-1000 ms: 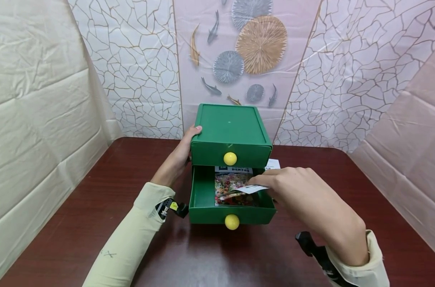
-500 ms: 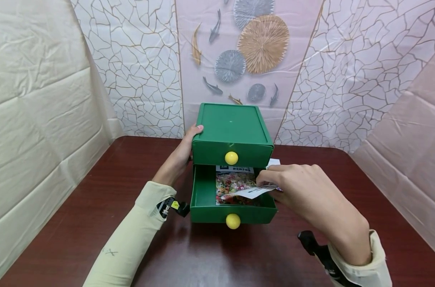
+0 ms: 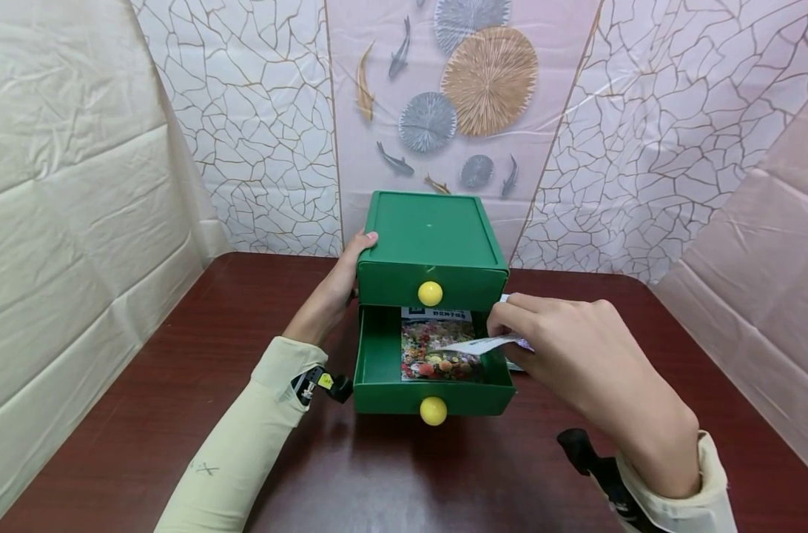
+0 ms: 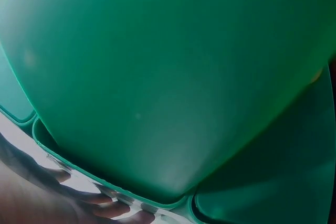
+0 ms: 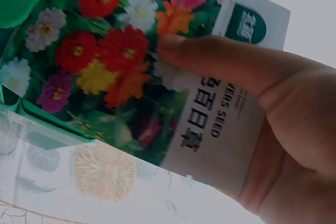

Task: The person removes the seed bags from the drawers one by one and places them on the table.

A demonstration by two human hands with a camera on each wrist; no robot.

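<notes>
A green two-drawer cabinet (image 3: pixel 431 229) with yellow knobs stands mid-table. Its upper drawer (image 3: pixel 387 287) is closed; the lower drawer (image 3: pixel 377 359) is pulled out. Inside lies a flower-printed seed packet (image 3: pixel 420 340). My left hand (image 3: pixel 337 285) rests against the cabinet's left side, thumb on the top edge; in the left wrist view its fingers (image 4: pixel 113 209) lie along the green shell. Over the lower drawer's right wall, my right hand (image 3: pixel 577 348) pinches another seed packet (image 5: pixel 105 61), thumb on its printed face. In the head view this packet (image 3: pixel 480 345) is tilted nearly edge-on.
Edges of pale printed paper (image 3: pixel 516 366) show right of the cabinet, mostly hidden by my right hand. The dark red table (image 3: pixel 277 444) surrounds the cabinet. Behind it hangs a patterned cloth (image 3: pixel 391 74), with pale sheets at both sides.
My right hand has moved right with its packet, drawing it away from the packet in the drawer, whose lower flowers now show. The left hand stays on the cabinet.
</notes>
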